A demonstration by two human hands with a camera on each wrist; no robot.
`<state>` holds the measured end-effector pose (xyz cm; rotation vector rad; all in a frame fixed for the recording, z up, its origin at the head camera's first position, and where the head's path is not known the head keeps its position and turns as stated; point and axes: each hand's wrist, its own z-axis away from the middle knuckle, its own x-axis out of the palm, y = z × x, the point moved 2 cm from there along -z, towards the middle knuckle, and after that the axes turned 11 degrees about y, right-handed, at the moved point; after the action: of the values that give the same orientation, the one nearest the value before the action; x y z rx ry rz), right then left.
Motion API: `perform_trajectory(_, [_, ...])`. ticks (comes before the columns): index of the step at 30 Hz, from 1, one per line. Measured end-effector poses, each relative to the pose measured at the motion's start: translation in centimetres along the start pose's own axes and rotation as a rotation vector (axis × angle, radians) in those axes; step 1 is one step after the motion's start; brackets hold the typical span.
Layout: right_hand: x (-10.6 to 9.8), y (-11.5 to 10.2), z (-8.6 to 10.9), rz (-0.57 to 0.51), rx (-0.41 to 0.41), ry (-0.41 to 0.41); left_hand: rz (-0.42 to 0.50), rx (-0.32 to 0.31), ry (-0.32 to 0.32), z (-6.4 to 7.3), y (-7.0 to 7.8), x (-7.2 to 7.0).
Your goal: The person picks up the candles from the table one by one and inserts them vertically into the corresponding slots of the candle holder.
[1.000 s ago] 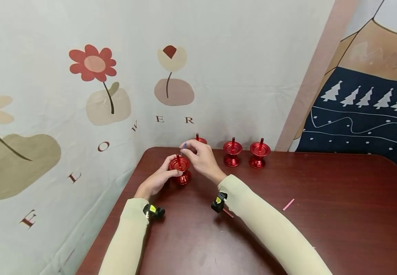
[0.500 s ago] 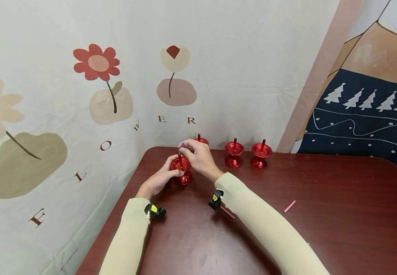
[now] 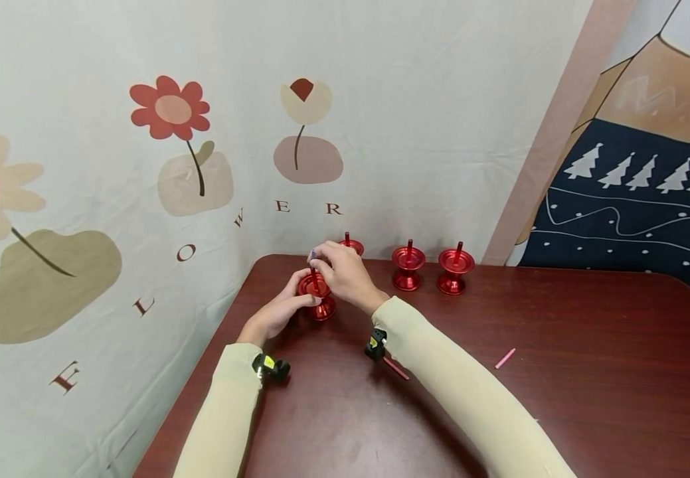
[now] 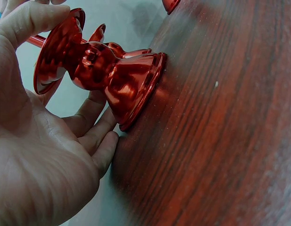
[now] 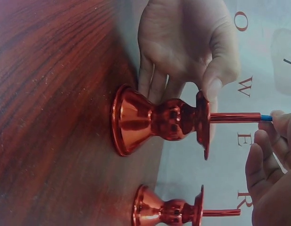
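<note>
A shiny red metal candle holder (image 3: 323, 309) stands upright on the table, with a dished top and a thin tube rising from its middle. My left hand (image 3: 275, 317) holds it by the dish, the thumb on the rim and the fingers behind, as the left wrist view shows on the holder (image 4: 91, 66). Pinched in the fingertips of my right hand (image 3: 347, 275) is a thin blue stick (image 5: 266, 118). In the right wrist view its lower end sits at the mouth of the red tube (image 5: 235, 117); its upper part is hidden by the fingers.
Behind my right hand stands a second red holder (image 3: 352, 245), partly hidden. Two more, a middle holder (image 3: 407, 279) and a right-hand holder (image 3: 453, 284), stand by the wall. A pink stick (image 3: 505, 358) lies to the right; another pink stick (image 3: 396, 369) lies by my right wrist.
My right hand has shifted slightly left and down, bringing the blue stick from beside the tube to its mouth. My left hand keeps its hold on the candle holder.
</note>
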<state>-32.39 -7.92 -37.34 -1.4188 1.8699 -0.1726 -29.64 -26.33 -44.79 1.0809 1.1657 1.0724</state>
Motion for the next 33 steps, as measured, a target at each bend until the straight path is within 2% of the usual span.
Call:
perform_trajectory(5, [-0.23, -0.42, -0.32, 0.060, -0.018, -0.040, 0.007, 0.002, 0.002, -0.03, 0.04, 0.03])
perform_trajectory(12, [-0.20, -0.54, -0.68, 0.099, 0.009, -0.091, 0.014, 0.002, 0.004, -0.06, 0.05, 0.13])
perform_trajectory(20, [-0.15, -0.58, -0.85, 0.105, -0.017, -0.099, 0.007, 0.004, 0.005, -0.09, 0.13, 0.13])
perform_trajectory(33, [-0.29, -0.40, -0.53, 0.098, -0.015, -0.113, -0.018, 0.021, 0.024, 0.26, 0.39, -0.02])
